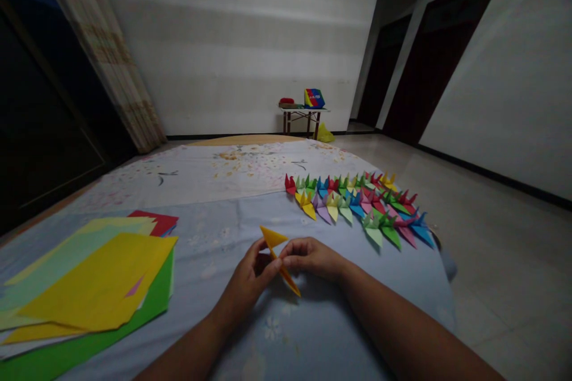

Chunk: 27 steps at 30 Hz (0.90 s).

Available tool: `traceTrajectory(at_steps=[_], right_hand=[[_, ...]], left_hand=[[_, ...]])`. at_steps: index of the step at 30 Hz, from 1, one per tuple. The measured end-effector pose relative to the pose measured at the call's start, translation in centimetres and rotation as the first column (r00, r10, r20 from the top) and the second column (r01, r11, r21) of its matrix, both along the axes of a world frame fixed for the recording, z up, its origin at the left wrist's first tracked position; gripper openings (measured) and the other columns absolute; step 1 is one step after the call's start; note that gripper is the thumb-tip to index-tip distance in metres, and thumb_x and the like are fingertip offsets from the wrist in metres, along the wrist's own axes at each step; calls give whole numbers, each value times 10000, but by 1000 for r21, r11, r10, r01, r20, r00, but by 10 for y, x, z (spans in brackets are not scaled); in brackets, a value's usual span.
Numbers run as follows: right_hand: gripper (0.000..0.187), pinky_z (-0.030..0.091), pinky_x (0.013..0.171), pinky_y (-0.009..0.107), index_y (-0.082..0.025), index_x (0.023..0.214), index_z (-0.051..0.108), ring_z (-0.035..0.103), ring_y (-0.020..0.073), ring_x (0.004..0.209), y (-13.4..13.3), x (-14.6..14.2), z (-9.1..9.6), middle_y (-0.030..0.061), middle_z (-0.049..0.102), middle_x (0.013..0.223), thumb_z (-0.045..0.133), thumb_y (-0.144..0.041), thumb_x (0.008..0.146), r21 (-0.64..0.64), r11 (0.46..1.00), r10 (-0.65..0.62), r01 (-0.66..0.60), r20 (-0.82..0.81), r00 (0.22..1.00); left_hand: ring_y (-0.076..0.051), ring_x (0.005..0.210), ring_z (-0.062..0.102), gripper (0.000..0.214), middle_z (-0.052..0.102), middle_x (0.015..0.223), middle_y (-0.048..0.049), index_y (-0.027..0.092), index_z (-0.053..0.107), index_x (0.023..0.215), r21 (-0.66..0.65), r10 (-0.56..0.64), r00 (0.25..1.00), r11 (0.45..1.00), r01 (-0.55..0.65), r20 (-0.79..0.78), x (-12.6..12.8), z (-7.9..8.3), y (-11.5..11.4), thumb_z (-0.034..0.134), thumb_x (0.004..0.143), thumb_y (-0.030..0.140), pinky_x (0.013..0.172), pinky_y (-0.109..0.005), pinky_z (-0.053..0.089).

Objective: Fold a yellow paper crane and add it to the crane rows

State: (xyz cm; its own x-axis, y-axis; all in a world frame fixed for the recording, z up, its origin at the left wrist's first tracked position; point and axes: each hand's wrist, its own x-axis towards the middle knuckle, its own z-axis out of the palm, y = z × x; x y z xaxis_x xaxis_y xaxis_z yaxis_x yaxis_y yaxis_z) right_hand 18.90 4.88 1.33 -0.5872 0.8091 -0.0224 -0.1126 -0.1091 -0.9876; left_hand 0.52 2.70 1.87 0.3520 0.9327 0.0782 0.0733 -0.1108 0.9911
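Observation:
A partly folded piece of orange-yellow paper (273, 239) is held just above the blue cloth-covered surface (313, 333). My left hand (246, 283) pinches it from the left, fingers closed on the fold. My right hand (313, 259) pinches it from the right, thumb and fingers pressed on the same piece. One pointed end sticks up above the fingers, and another points down to the right below them.
Several finished paper cranes (357, 205) in many colours lie in rows to the right. A stack of flat coloured paper sheets (89, 280) lies at the left. A small table (304, 114) with items stands by the far wall. Bare floor (500, 250) lies at the right.

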Motion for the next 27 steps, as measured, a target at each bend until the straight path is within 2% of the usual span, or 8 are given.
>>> traceTrajectory(at_steps=[3,6,8,11,14,19,23,27], right_hand=[[381,331,535,194,-120,774,602,438,53,526,-1,-1,-3,-36,541,612,692,-469,648,23,999,-31,31,26,999],[331,322,503,192,-127,721,572,412,56,498,-3,-5,-6,-44,502,570,620,-455,715,137,979,-170,155,109,979],[248,322,499,194,-136,717,570,415,64,510,-6,-6,-4,-34,511,588,569,-380,761,324,913,-322,246,206,924],[127,323,511,205,-159,738,574,431,80,528,-8,-6,2,-20,529,608,506,-253,788,611,752,-520,245,324,790],[113,344,541,226,-173,819,570,468,102,549,-9,-6,8,-2,560,639,468,-216,796,725,664,-613,185,386,689],[497,429,690,286,-193,1250,371,556,147,731,-9,-6,9,77,612,977,505,-226,773,788,601,-638,136,369,676],[757,454,770,326,-207,1363,198,538,199,975,-9,-6,8,136,475,1248,593,-286,722,813,578,-588,77,349,730],[674,444,833,330,-189,1311,327,542,195,994,-5,-5,3,120,509,1220,609,-238,701,803,593,-569,51,374,732]], left_hand=[[-229,870,617,522,641,945,-81,144,418,1213,-19,-6,1000,1000,6,14,-1,-1,0,576,769,368,791,-359,475],[-237,905,612,544,631,1005,-95,144,387,1237,-34,-21,999,999,22,35,-1,-4,1,568,775,366,791,-361,477],[-243,941,601,553,611,1064,-111,145,368,1250,-31,-27,998,999,28,53,-1,-6,2,567,780,355,804,-367,475],[-254,986,584,549,584,1119,-123,146,365,1247,-33,-13,997,999,16,77,-1,-8,3,571,779,347,821,-374,471],[-256,991,583,551,569,1146,-131,145,361,1241,-52,5,996,999,0,85,-1,-7,4,574,775,348,820,-380,474],[-260,986,590,598,593,1114,-132,130,358,1248,-68,25,997,997,-20,68,-1,-4,6,582,754,381,816,-382,478],[-269,1045,557,592,499,1243,-151,137,386,1234,-44,54,999,998,-54,1,-1,-8,8,582,746,407,844,-390,470],[-265,1009,570,558,484,1243,-132,168,431,1230,47,55,995,998,-51,-81,-2,-15,9,582,745,400,838,-400,474]])
